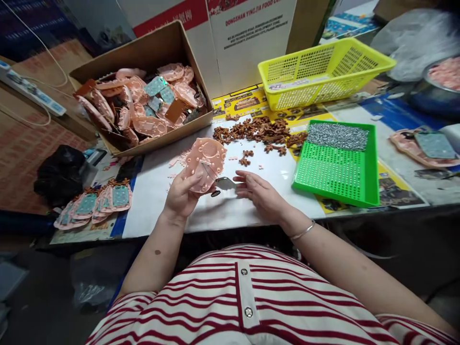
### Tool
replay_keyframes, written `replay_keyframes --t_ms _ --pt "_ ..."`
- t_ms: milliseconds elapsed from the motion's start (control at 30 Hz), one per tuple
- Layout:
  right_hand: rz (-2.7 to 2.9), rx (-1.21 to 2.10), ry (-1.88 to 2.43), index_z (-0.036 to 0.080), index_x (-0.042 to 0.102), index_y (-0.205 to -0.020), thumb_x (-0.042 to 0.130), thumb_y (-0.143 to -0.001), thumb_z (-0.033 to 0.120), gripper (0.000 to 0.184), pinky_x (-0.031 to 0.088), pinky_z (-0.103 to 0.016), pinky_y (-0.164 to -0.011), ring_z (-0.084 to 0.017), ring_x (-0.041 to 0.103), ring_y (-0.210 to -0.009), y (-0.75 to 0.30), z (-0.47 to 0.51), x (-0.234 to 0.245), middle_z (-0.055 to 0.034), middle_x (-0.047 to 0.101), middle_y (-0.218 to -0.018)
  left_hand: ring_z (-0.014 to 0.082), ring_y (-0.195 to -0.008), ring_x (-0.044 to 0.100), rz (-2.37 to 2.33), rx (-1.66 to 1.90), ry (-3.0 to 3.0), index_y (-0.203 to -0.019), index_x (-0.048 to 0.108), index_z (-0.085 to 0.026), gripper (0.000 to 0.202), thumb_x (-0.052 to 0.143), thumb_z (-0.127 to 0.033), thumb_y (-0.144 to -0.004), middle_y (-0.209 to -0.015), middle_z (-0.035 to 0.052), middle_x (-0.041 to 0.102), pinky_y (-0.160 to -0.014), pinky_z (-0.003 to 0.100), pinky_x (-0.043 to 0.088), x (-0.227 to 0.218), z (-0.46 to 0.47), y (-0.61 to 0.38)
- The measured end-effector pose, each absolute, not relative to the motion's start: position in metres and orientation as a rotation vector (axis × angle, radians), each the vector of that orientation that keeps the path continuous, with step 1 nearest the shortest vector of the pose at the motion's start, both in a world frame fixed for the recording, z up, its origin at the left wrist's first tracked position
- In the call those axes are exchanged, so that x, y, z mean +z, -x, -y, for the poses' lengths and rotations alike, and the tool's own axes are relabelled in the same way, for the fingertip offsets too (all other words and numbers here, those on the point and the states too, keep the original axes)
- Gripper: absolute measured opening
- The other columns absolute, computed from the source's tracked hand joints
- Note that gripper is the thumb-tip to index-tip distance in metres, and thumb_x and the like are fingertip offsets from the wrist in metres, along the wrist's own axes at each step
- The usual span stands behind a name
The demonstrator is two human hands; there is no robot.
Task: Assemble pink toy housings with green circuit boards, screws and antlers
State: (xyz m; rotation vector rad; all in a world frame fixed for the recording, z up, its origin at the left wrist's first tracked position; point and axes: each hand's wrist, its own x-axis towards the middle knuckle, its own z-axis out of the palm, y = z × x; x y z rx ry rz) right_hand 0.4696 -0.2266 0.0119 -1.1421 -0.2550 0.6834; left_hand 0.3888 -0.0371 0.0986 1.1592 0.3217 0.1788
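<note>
My left hand [182, 194] grips a pink plastic shell [205, 163], thumb across its face and fingers behind. The shell's inner side, with small posts and a round speaker-like grille, faces up. Thin wires run over it toward a flat grey piece [225, 183] and a small dark round part [215, 193] at its lower right edge. My right hand [262, 194] is stretched out with fingers apart, its tips right beside the grey piece. Whether they touch it I cannot tell. Small brown plastic pieces [246, 157] lie just beyond the hands.
A cardboard box [158, 141] of pink shells stands back left. Heaped brown pieces [258, 128] lie behind my hands. A green tray [338, 179] holding small metal screws sits right, a yellow basket [323, 91] behind it. Assembled pink pieces [86, 205] are stacked left.
</note>
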Motion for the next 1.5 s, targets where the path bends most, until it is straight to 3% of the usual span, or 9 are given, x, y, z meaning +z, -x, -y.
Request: replay_keyframes --t_ms 200,333,500,600,700,833,1067,1333,1500 --pt "0.386 0.843 1.046 0.03 0.058 -0.131 0.091 -0.061 0.033 0.077 0.052 -0.041 -0.101 -0.02 0.064 -0.111 -0.465 0.229 -0.002 -0.0062 0.066 -0.123 0.019 -0.061 0.074 -0.363 0.184 -1.12 -0.094 0.068 -0.013 0.033 0.079 -0.027 -0.066 -0.073 0.0029 0.075 -0.061 0.028 0.064 0.108 0.042 -0.377" --pt "0.413 0.894 1.093 0.026 0.054 -0.133 0.085 -0.069 0.028 0.071 0.055 -0.04 -0.097 -0.017 0.068 -0.1 -0.462 0.222 -0.007 -0.0044 0.071 -0.107 0.0196 -0.063 0.075 -0.361 0.23 -1.106 -0.097 0.066 -0.013 0.034 0.077 -0.024 -0.068 -0.077 0.0038 0.076 -0.062 0.028 0.064 0.113 0.049 -0.372" --pt "0.466 0.84 1.149 0.025 0.06 -0.127 0.075 -0.07 0.015 0.06 0.056 -0.032 -0.085 -0.014 0.068 -0.094 -0.464 0.209 -0.007 -0.0061 0.069 -0.119 0.0197 -0.059 0.074 -0.398 0.21 -1.066 -0.095 0.066 -0.012 0.022 0.066 -0.021 -0.075 -0.069 0.004 0.073 -0.059 0.027 0.063 0.122 0.054 -0.368" --pt "0.513 0.789 1.114 0.027 0.055 -0.133 0.079 -0.068 0.017 0.07 0.058 -0.029 -0.079 -0.014 0.068 -0.091 -0.462 0.197 -0.003 -0.0062 0.064 -0.128 0.0172 -0.055 0.072 -0.466 0.199 -0.995 -0.093 0.066 -0.012 0.016 0.058 -0.019 -0.082 -0.067 0.0051 0.073 -0.055 0.023 0.061 0.13 0.057 -0.369" --pt "0.558 0.805 0.977 0.03 0.053 -0.134 0.087 -0.064 0.021 0.078 0.06 -0.03 -0.079 -0.014 0.069 -0.09 -0.455 0.187 0.004 -0.003 0.066 -0.12 0.0161 -0.052 0.071 -0.528 0.213 -0.933 -0.093 0.066 -0.011 0.019 0.05 -0.017 -0.086 -0.069 0.0071 0.075 -0.052 0.022 0.06 0.136 0.06 -0.369" --pt "0.569 0.915 0.819 0.026 0.062 -0.115 0.092 -0.062 0.024 0.061 0.06 -0.032 -0.086 -0.014 0.071 -0.09 -0.443 0.183 0.012 0.0012 0.073 -0.097 0.0172 -0.055 0.073 -0.561 0.248 -0.897 -0.097 0.066 -0.01 0.022 0.047 -0.017 -0.089 -0.073 0.0087 0.076 -0.053 0.024 0.06 0.138 0.063 -0.371" --pt "0.363 0.974 0.759 0.02 0.066 -0.09 0.096 -0.058 0.036 0.047 0.058 -0.026 -0.075 -0.012 0.072 -0.073 -0.44 0.193 0.015 0.0003 0.076 -0.083 0.0168 -0.057 0.073 -0.596 0.381 -0.927 -0.097 0.065 -0.011 0.017 0.054 -0.017 -0.086 -0.073 0.0064 0.075 -0.057 0.024 0.061 0.132 0.062 -0.372" --pt "0.293 0.981 0.646 0.022 0.073 -0.098 0.097 -0.056 0.029 0.049 0.06 -0.022 -0.073 -0.012 0.076 -0.077 -0.444 0.219 0.02 -0.0009 0.079 -0.09 0.017 -0.062 0.074 -0.573 0.416 -1.02 -0.098 0.066 -0.014 0.021 0.066 -0.022 -0.078 -0.072 0.0027 0.074 -0.061 0.025 0.062 0.118 0.06 -0.369" --pt "0.257 0.945 0.685 0.023 0.074 -0.103 0.095 -0.059 0.027 0.049 0.063 -0.025 -0.076 -0.014 0.076 -0.078 -0.442 0.233 0.022 -0.0027 0.08 -0.094 0.0171 -0.064 0.074 -0.591 0.404 -1.019 -0.095 0.065 -0.014 0.02 0.068 -0.023 -0.077 -0.074 0.0031 0.073 -0.064 0.026 0.061 0.112 0.061 -0.369"
